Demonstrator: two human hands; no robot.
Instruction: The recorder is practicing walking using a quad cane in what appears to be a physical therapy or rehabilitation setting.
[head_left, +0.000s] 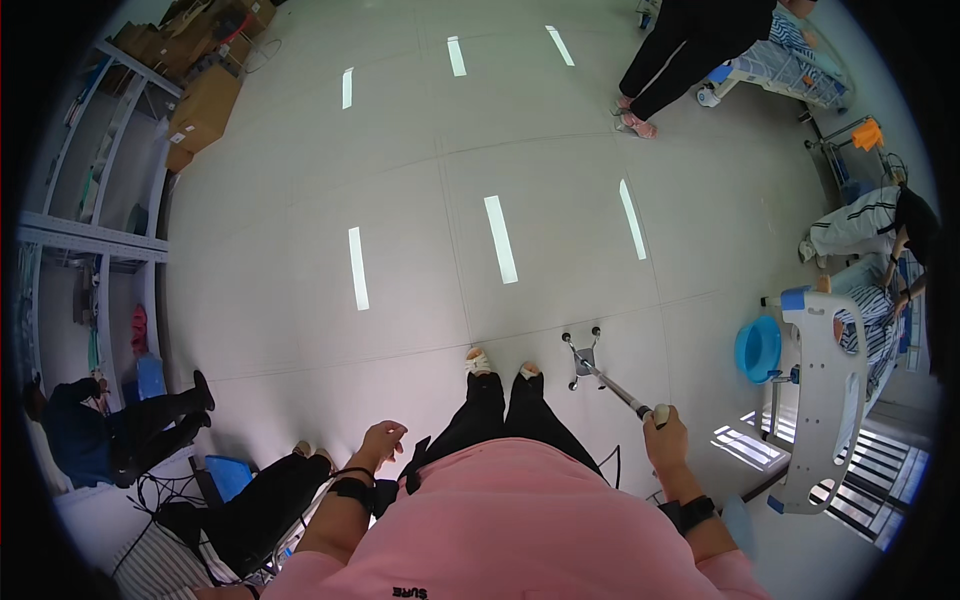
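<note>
My right hand (666, 442) grips the pale handle of a four-footed walking cane (616, 391). Its shaft slants down to a small grey base with short splayed legs on the floor, ahead and to the right of my feet. Hanging at my left side, my left hand (382, 441) is loosely curled, with no object visible in it. I stand in black trousers (469, 420) and light open-toed sandals (478, 363). A dark band circles each of my forearms.
A hospital bed (821, 397) with a person lying on it stands right, beside a blue basin (758, 349). Another bed (780, 71) and a standing person (694, 45) are far right. Shelving (94, 236) and cardboard boxes (204, 109) line the left; people (82, 435) stand there.
</note>
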